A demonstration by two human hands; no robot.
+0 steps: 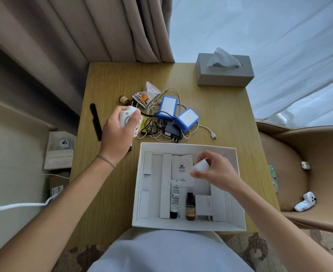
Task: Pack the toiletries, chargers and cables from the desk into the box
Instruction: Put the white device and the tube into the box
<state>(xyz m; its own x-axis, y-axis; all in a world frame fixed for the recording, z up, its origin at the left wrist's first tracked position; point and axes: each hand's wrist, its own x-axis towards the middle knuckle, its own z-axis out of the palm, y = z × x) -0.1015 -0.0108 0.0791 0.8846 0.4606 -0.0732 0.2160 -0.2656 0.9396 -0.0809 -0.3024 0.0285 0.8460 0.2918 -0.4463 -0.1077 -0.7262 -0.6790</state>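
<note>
Left hand (pixel 120 124), left of centre frame, is curled around a white plug-in charger (pixel 129 119) with its two prongs pointing up-frame, held above the wooden desk (pixel 110 79). Right hand (pixel 215 170), lower centre-right, pinches a small white cylindrical item (pixel 201 166) between thumb and fingertips, over the open white box (pixel 187 225); can't tell what the item is. Box sits at the near edge of the desk, lower centre, with white cardboard dividers inside. Already in it: a white tube with black cap (pixel 175 199) lying lengthwise, a small brown bottle (pixel 190 206) just right of it, a flat white sachet (pixel 182 169) above them, and a white card marked 120W (pixel 204 205) right of the bottle. Not yet packed, mid-frame above the box: tangle of white cables (pixel 201 127) with a USB end trailing right, a black adapter (pixel 171 131) with black cable, two blue-edged white boxes (pixel 168 107) on top of the pile, touching each other. A snack packet (pixel 147 94) and a small brown bottle with a cork-coloured cap (pixel 123 99) sit up-left of the pile, a black comb (pixel 96 122) lies left of the left hand. A yellow packet (pixel 145 123) is partly hidden behind the left hand. Grey tissue box (pixel 224 70) is at the upper right corner of the desk.
</note>
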